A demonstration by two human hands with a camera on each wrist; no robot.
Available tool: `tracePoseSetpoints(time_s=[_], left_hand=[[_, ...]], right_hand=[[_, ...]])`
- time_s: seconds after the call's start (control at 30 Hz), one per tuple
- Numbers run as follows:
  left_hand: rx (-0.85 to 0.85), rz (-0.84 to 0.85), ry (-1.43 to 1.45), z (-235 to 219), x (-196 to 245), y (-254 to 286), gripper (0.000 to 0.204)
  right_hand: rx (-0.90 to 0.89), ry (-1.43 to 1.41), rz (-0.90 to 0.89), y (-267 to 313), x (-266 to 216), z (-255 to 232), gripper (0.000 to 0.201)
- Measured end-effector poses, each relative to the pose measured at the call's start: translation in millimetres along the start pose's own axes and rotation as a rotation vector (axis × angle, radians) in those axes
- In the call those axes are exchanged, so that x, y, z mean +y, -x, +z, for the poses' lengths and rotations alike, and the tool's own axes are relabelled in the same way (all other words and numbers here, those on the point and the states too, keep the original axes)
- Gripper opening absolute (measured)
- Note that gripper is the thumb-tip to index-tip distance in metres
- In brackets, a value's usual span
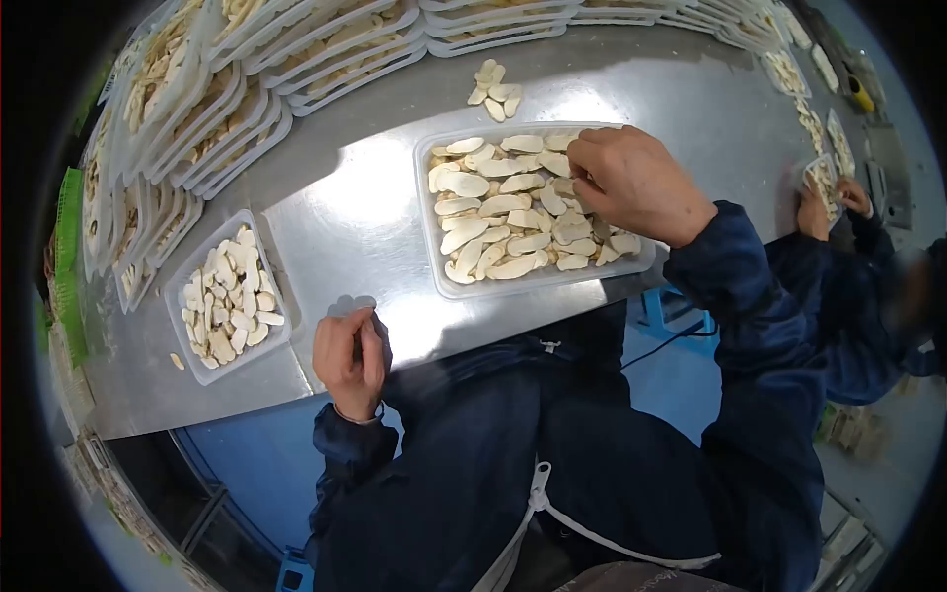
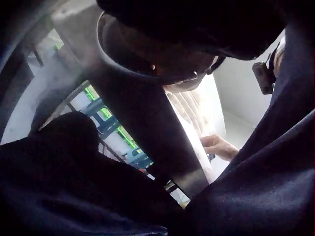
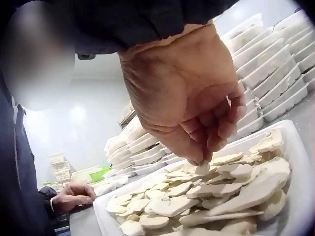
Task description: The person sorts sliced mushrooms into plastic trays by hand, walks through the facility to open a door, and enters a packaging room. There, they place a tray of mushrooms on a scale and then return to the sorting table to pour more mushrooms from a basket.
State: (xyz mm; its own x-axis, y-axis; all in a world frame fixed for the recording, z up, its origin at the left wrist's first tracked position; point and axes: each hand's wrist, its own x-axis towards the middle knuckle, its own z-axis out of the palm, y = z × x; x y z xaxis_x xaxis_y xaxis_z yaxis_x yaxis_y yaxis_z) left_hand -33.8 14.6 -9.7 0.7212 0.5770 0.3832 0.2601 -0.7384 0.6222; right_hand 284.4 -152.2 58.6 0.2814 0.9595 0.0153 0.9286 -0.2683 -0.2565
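Pale, flat slices point(image 1: 503, 205) fill a large clear tray point(image 1: 434, 266) on the metal table. Over the tray's right side is my right hand point(image 1: 636, 183), palm down with fingers bent. Seen from the right wrist view, the thumb and fingertips of that hand point(image 3: 182, 93) pinch a small pale slice point(image 3: 202, 168) just above the layered slices point(image 3: 170, 206). My left hand point(image 1: 352, 357) rests at the table's front edge, left of the tray, its fingers loosely curled and holding nothing. The left wrist view is mostly dark sleeve.
A smaller tray of slices point(image 1: 232, 301) stands at the left. Stacked filled trays point(image 1: 197, 118) line the back and left. A small pile of slices point(image 1: 495, 89) lies behind the large tray. Another person's hands point(image 1: 815, 212) hold a tray at the right.
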Motion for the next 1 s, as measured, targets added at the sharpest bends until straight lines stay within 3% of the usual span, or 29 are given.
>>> tracePoseSetpoints(time_s=[0.4,0.7,0.8,1.0], left_hand=[[-0.016,-0.001,-0.011,-0.5,-2.0,0.5,0.019],[-0.016,0.011,0.002,-1.5,-1.4,-1.4,0.019],[-0.028,0.009,-0.013,-0.8,-2.3,-0.3,0.019],[-0.025,-0.017,-0.016,-1.1,0.3,-0.2,0.018]], right_hand=[[-0.008,0.018,0.041,0.5,-8.0,13.8,0.015],[0.033,0.019,0.042,7.9,-14.2,-27.1,0.009],[0.083,-0.128,-0.061,16.4,-18.0,-5.8,0.008],[0.064,-0.119,-0.032,20.7,-23.3,19.1,0.007]])
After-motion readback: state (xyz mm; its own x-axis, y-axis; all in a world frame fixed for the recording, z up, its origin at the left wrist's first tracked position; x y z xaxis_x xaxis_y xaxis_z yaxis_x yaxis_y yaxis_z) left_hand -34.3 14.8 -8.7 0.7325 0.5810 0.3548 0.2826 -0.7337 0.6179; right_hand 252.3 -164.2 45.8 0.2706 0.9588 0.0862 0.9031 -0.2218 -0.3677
